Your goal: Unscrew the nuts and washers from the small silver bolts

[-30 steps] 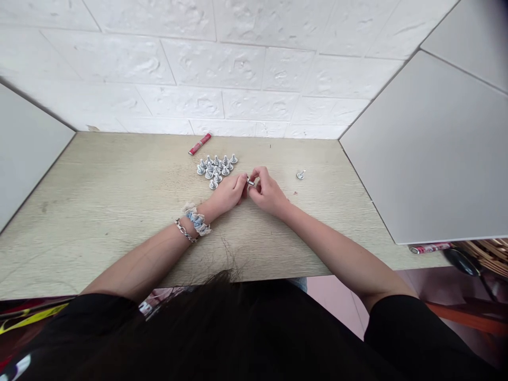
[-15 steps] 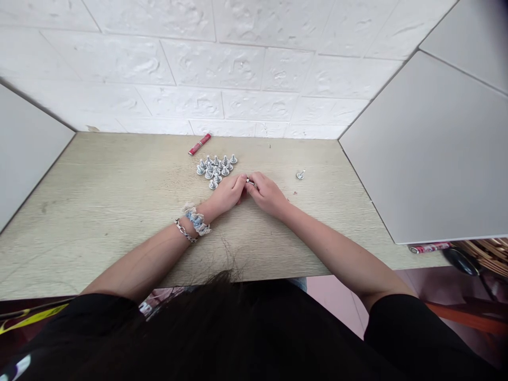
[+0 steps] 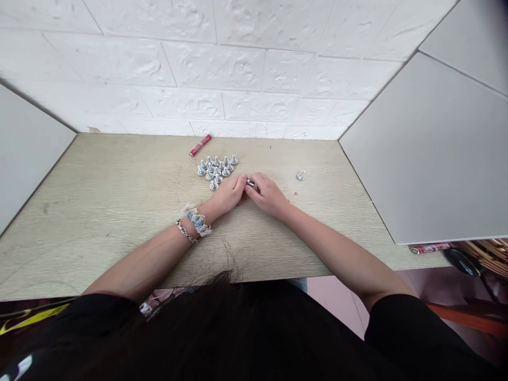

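Note:
My left hand (image 3: 229, 192) and my right hand (image 3: 266, 194) meet over the middle of the table, fingertips together. Between them shows a small shiny metal bolt (image 3: 250, 183), pinched at both ends; its head and any washer are mostly hidden by my fingers. Just left of my left hand stands a cluster of several silver bolts with washers (image 3: 216, 168), most of them upright on their heads. One more bolt with a washer (image 3: 300, 175) rests by itself to the right of my right hand, its shank tilted.
A red tube (image 3: 200, 145) lies behind the bolts, near the white brick-patterned wall (image 3: 242, 69). Tiny reddish crumbs dot the wooden tabletop (image 3: 130, 196). Pale panels (image 3: 428, 153) close in both sides. At the right edge are another red tube (image 3: 431, 248) and a wicker basket (image 3: 490, 251).
My fingers have shifted slightly around the bolt, and more of its metal shows between them. The bolts on the table have stayed where they were.

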Demonstrator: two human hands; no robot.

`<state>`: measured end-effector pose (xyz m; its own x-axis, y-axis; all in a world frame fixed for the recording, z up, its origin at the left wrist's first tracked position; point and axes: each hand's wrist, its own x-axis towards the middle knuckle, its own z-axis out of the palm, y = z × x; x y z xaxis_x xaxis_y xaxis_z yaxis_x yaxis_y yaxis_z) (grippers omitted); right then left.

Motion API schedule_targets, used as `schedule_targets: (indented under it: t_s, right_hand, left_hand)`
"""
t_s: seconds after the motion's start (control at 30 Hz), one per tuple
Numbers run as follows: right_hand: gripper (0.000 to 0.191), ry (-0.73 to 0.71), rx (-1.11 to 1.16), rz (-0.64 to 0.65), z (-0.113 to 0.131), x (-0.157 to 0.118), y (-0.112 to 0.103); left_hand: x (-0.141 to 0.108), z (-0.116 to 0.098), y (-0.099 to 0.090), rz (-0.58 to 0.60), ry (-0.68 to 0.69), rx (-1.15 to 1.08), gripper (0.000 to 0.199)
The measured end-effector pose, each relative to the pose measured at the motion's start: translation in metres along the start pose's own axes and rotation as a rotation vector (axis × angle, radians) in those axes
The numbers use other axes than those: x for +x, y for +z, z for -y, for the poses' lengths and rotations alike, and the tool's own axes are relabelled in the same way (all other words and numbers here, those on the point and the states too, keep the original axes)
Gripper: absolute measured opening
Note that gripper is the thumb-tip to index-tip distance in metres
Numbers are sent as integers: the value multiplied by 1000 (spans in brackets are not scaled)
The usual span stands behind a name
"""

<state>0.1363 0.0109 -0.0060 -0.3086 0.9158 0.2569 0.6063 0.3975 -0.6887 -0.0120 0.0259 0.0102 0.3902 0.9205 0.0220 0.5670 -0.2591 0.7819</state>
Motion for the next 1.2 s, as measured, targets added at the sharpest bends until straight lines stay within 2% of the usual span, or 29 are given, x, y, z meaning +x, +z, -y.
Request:
schedule_targets:
  t_s: [0.17, 0.23, 0.3, 0.43, 0.63, 0.9, 1.03, 1.13, 1.2]
  right_hand:
    - [27, -11, -31, 39, -1, 1, 0]
    - [21, 6, -13, 29, -1, 1, 0]
    - [6, 34, 33, -2, -1, 0, 1]
    - [27, 55, 109, -35, -1, -2, 1]
    - [16, 45, 49, -33, 1, -1, 0]
    - [26, -20, -48, 34, 0, 1, 0]
    - [8, 24, 34, -9, -1, -2, 0]
    - [28, 47, 93, -28, -1, -3, 1]
    - [25, 53, 88, -33, -1, -3, 1]
  left_hand:
    - [1, 0, 0, 10, -32, 1, 52]
    - [1, 0, -1, 12, -37, 8, 51]
    - [1, -1, -1, 11, -29, 13, 48]
    - [0, -2, -1, 9, -12, 34, 43]
    - [0, -1, 0, -12, -2, 31, 44]
    - [3, 5, 0, 23, 8, 10, 42]
    - [2, 5, 0, 8, 21, 10, 40]
    - [1, 3, 0, 5, 26, 18, 37]
    - [1, 1, 0, -1, 12, 15, 38]
